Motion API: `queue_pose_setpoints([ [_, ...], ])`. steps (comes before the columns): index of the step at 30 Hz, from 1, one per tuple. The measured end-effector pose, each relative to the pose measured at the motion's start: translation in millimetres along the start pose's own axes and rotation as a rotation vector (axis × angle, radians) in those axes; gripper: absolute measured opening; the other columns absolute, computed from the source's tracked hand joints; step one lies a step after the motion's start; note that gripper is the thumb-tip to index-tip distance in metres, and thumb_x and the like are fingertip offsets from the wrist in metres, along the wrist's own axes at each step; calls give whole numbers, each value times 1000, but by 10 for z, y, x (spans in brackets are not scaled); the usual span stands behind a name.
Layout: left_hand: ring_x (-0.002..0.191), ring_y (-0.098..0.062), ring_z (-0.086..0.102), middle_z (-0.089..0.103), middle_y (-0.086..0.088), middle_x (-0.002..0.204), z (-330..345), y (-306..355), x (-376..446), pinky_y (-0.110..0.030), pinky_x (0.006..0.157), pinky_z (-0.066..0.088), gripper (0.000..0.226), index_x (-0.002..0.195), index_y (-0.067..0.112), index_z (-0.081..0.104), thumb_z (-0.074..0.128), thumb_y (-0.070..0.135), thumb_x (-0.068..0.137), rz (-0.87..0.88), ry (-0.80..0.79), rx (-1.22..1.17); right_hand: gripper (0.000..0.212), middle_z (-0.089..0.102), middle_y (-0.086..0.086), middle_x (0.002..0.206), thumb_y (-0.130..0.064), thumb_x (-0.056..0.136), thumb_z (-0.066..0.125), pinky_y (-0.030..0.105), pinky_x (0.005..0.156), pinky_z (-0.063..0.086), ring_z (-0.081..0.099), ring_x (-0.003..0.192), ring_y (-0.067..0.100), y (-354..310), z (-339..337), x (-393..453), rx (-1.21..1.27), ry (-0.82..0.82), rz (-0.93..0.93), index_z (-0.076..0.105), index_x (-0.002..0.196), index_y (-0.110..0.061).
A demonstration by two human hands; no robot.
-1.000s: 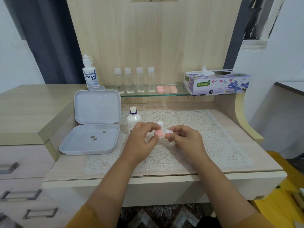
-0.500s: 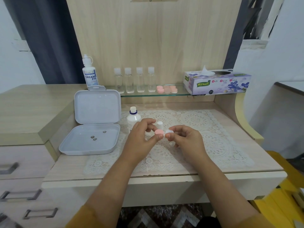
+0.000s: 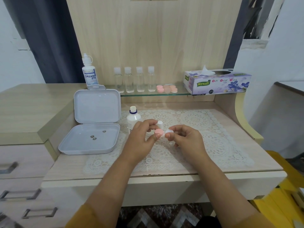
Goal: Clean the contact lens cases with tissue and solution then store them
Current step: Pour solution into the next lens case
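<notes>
Contact lens case (image 3: 163,132): above desk (image 3: 218,122) centre | left hand (image 3: 142,137) pinches pink cap, right hand (image 3: 185,139) pinches white end | likely light, stiff, slippery; grip by cap rims.

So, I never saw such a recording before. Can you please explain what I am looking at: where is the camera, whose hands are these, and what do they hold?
No machine here: a person wears one camera on the head, looking forward and down at their own hands. The left hand and right hand together hold a small contact lens case above a lace mat; its left cap is pink, its right cap white. Beside them stand an uncapped solution bottle and its white cap. To the left lies an open white storage box. On the glass shelf behind stand four clear bottles, more pink cases, a Dream Eye bottle and a tissue box.
</notes>
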State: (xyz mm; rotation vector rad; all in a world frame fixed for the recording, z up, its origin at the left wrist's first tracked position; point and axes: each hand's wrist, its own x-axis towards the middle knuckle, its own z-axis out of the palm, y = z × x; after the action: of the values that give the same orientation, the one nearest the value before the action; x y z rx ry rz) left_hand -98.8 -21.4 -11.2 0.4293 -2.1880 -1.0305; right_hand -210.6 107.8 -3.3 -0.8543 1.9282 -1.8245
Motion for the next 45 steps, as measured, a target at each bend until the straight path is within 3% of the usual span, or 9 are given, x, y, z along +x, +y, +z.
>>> queue_pose_setpoints([
  [4,99,5,45,59,17,96,9,0,15,-21,83,37,22,101,35,64,72,34,81,16,25,48,19,73,4,78,-21,76,80,19,61,50,67,72,10,-2,0,2,7,-2,-10,71,93,-17],
  [8,97,3,44,62,15,89,24,-18,37,-22,83,36,12,93,29,68,71,30,82,40,12,71,20,72,5,80,-22,76,80,18,61,50,66,72,11,-7,-1,1,-1,-22,-1,72,94,-17],
  [16,101,-5,43,63,12,94,15,-51,68,-18,87,33,12,98,21,69,67,22,87,92,-35,105,12,72,6,79,-18,77,79,22,64,51,64,69,10,-12,7,-16,12,-32,-2,73,88,-20],
  [22,101,-1,40,61,18,96,9,-75,77,-15,87,30,12,101,21,68,63,21,90,102,-66,115,12,72,4,77,-19,78,78,21,63,50,63,67,8,-13,6,-14,-6,-38,-6,72,89,-20],
  [31,99,1,44,59,17,96,20,-43,42,-22,87,38,29,110,24,68,72,27,82,56,5,83,18,73,5,79,-20,78,79,23,64,50,63,66,8,6,1,9,13,-9,9,71,94,-17],
  [35,97,0,45,61,15,94,20,-35,49,-19,85,36,25,108,23,70,70,27,84,55,23,100,22,73,4,88,-23,77,79,22,67,51,68,75,11,16,16,11,33,-16,15,71,98,-19],
  [39,94,2,44,60,16,93,11,-19,40,-13,81,33,22,107,23,69,69,25,85,45,38,108,15,71,-5,86,-29,91,64,20,63,48,64,69,3,21,4,20,85,165,-33,70,100,-19],
  [42,95,-1,44,59,17,92,7,-7,33,-14,82,33,22,107,23,69,69,25,85,37,35,115,12,67,-13,92,-24,96,57,18,74,48,62,82,0,45,-24,32,-46,373,-91,68,100,-23],
  [45,95,-4,45,59,15,92,5,6,26,-14,82,34,24,109,22,69,69,24,85,31,36,118,22,65,-10,107,-17,94,55,19,81,44,57,97,5,103,-19,66,-279,379,-68,66,113,-21],
])
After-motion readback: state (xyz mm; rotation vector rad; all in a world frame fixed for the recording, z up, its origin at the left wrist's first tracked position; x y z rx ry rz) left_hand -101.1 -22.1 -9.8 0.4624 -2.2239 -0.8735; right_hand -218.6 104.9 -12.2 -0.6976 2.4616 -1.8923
